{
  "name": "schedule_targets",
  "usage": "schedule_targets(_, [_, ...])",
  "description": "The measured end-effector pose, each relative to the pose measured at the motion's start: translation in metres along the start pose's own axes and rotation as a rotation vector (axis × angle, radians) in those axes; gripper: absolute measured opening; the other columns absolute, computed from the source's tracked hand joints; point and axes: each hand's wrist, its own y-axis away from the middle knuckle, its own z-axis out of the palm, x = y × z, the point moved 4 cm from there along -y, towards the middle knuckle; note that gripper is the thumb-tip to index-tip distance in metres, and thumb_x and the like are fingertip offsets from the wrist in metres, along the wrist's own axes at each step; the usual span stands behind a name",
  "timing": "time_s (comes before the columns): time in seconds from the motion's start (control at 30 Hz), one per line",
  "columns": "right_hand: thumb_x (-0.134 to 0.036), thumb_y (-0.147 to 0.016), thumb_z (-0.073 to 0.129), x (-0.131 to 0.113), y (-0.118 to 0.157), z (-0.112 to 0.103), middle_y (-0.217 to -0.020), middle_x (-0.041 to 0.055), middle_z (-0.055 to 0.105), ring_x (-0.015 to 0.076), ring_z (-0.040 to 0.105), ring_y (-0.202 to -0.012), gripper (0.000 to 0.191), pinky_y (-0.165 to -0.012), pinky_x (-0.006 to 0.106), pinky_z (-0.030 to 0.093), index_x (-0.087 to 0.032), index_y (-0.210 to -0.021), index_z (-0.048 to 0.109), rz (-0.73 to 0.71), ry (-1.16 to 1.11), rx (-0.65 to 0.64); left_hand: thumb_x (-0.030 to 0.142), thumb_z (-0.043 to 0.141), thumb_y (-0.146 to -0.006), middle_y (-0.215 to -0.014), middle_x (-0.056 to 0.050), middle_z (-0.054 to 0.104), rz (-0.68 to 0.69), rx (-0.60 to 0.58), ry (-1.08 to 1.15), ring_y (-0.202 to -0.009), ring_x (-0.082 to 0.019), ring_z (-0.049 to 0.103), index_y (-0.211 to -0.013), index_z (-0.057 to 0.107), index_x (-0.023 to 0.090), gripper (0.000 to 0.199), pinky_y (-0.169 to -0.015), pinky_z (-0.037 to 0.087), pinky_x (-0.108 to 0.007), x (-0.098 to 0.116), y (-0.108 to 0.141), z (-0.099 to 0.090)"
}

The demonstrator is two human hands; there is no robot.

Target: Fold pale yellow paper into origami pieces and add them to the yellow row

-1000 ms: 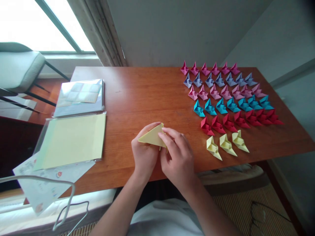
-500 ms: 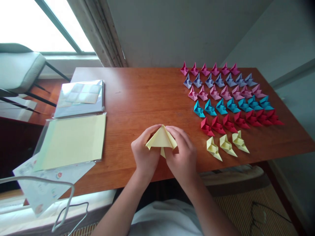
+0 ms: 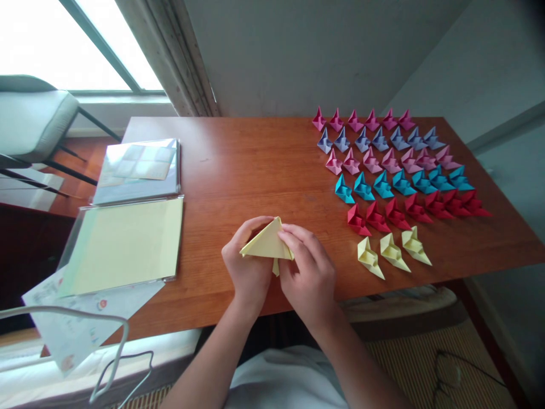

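The right hand [image 3: 309, 270] pinches one side of a folded yellow paper [image 3: 267, 243]. The left hand [image 3: 248, 272] holds the other side, near the front of the brown table [image 3: 238, 165]. Yellow paper shapes [image 3: 392, 251] sit to the right, beside red shapes [image 3: 397, 215].

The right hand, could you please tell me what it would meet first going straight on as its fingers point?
The folded yellow paper, which the right hand touches; beyond it, probably the left hand, though depth is unclear.
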Motion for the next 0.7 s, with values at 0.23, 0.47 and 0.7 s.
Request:
schedule_targets(0.23, [-0.004,-0.091,0.052,0.002,-0.001,0.000,-0.118,0.0092,0.073,0.0230,0.070,-0.112,0.041,-0.101,0.040,0.057,-0.026,-0.123,0.066,0.018,-0.040,0.018,0.012,0.067,-0.078,-0.092,-0.001,0.077,0.014,0.013,-0.005,-0.084,-0.019,0.072,-0.094,0.074,0.021,0.020,-0.072,0.055,-0.026,0.001,-0.001,-0.001])
schedule_targets(0.47, [-0.005,-0.092,0.053,0.023,-0.007,-0.015,-0.114,0.0081,0.074,0.0226,0.071,-0.108,0.035,-0.094,0.040,0.059,-0.027,-0.114,0.070,0.021,-0.042,0.065,0.009,0.065,-0.076,-0.137,-0.007,0.067,-0.222,-0.503,0.303,-0.125,-0.026,0.062,-0.131,0.065,0.023,0.057,-0.100,0.051,-0.032,0.003,0.000,-0.002])
schedule_targets(0.7, [-0.003,-0.090,0.055,0.028,-0.003,-0.021,-0.116,0.0062,0.073,0.0230,0.071,-0.109,0.043,-0.093,0.041,0.059,-0.032,-0.119,0.069,-0.039,-0.032,0.068,0.039,0.062,-0.091,-0.134,-0.009,0.067,-0.601,-0.711,0.709,-0.117,-0.026,0.064,-0.150,0.046,0.028,0.063,-0.097,0.051,-0.035,0.008,0.004,-0.012])
